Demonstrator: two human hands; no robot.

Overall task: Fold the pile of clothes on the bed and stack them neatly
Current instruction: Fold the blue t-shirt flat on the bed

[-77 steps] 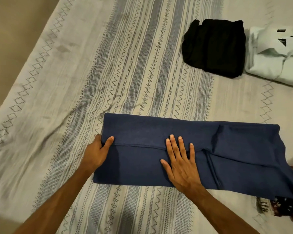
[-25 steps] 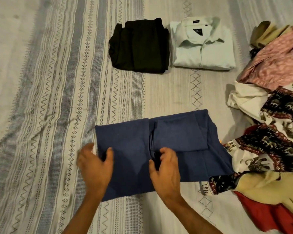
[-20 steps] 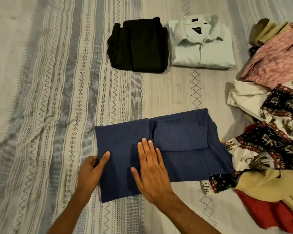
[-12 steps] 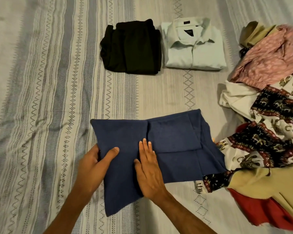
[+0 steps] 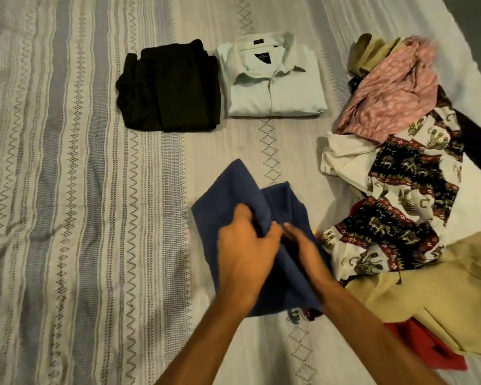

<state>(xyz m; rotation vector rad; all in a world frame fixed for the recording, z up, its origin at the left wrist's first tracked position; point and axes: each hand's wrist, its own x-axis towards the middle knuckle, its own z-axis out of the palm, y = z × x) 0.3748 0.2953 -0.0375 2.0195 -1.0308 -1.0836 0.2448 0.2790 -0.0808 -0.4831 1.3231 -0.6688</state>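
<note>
A navy blue garment (image 5: 233,190) lies partly folded on the bed in front of me. My left hand (image 5: 245,251) grips its left flap, which stands lifted over the rest of the cloth. My right hand (image 5: 303,248) lies with straight fingers on the garment just right of that flap, partly under the lifted cloth. A folded black garment (image 5: 170,87) and a folded white collared shirt (image 5: 272,81) sit side by side further back. A loose pile of clothes (image 5: 406,168) lies to the right, touching the navy garment's right edge.
The bedspread (image 5: 81,190) is pale grey with striped zigzag bands and stretches bare to the left. In the pile are a pink patterned piece (image 5: 395,87), an elephant-print cloth (image 5: 411,173), a tan garment (image 5: 442,295) and a red one (image 5: 417,345).
My left hand has lifted the navy garment's left part and swung it rightward over the rest. My right hand has slid right along the fold. The view has shifted slightly.
</note>
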